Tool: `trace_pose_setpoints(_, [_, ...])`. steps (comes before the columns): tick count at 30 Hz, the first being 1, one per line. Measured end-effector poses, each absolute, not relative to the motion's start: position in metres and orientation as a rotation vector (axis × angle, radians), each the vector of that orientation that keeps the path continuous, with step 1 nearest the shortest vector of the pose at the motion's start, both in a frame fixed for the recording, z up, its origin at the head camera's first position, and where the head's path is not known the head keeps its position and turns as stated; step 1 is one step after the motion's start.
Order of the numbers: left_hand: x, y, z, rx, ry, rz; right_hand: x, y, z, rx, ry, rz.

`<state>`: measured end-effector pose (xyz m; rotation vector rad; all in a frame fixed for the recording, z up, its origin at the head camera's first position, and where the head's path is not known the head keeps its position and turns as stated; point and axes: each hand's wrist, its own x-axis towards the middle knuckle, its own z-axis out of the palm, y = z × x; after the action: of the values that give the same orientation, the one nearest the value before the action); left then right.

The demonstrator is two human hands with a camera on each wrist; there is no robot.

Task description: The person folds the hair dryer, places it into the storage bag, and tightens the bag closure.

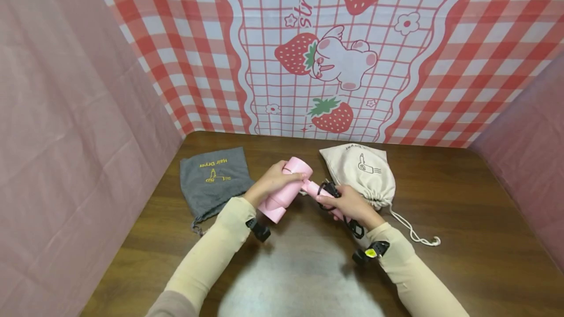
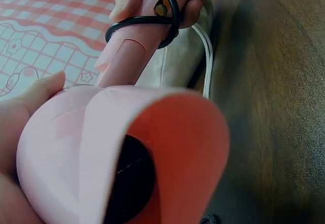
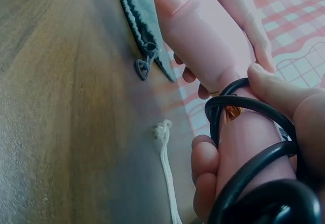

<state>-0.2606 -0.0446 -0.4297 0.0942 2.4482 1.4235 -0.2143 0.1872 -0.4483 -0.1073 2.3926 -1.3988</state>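
Sleeved forearms (image 1: 204,258) stretch over the wooden worktop (image 1: 454,199), grey bag (image 1: 213,175) one side, cream bag (image 1: 363,170) the other, and between them, the pink hair dryer (image 1: 287,193)! Left hand (image 1: 270,182): fingers curled round the barrel (image 3: 208,41). Right hand (image 1: 352,204): fingers wrapped about the handle (image 2: 124,64) and looped black cord (image 2: 147,20) (coils look slack). Two-handed handling, I'd judge; next calls for firm grips, cord pinned.
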Motion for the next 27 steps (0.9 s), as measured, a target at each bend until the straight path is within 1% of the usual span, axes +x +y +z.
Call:
trace_pose_setpoints(11, [-0.256, -0.043, -0.433, 0.103, 2.542, 1.466, -0.209, 0.178, -0.455, -0.009, 2.452, -1.477])
trace_pose_setpoints(27, [-0.251, -0.041, -0.431, 0.01, 2.549, 1.577, -0.204, 0.165, -0.453, 0.07, 2.488, -1.587])
